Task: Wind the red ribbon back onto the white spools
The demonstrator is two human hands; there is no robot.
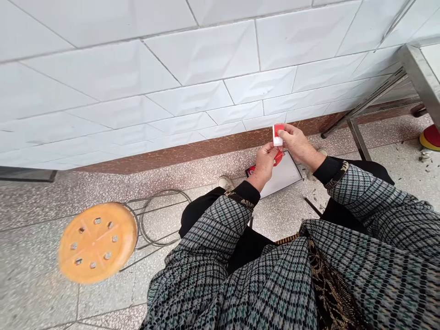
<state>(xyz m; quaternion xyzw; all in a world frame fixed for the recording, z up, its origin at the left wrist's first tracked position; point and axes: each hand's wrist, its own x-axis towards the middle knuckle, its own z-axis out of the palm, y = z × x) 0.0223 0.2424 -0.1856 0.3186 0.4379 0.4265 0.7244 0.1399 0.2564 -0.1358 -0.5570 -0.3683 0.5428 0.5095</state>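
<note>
nearest the camera, two checked sleeves are reaching forward over a lap in black trousers. well to the left of the white board (283,176) and nearer than it, an orange stool (97,241) is standing on the speckled floor, with a wire frame (165,215) lying just behind it. above the board, the left hand (266,162) is curling shut around the lower red end of a small red and white piece (277,135). the right hand (297,144) is pinching the upper end between thumb and fingertips, the other fingers folding in. the piece is hanging in the air over the board's far edge, touching only the two hands; i cannot tell whether it is one part or two. right of the board, a metal table frame (357,137) is standing. beyond the board, a white tiled wall (206,59) is rising.
</note>
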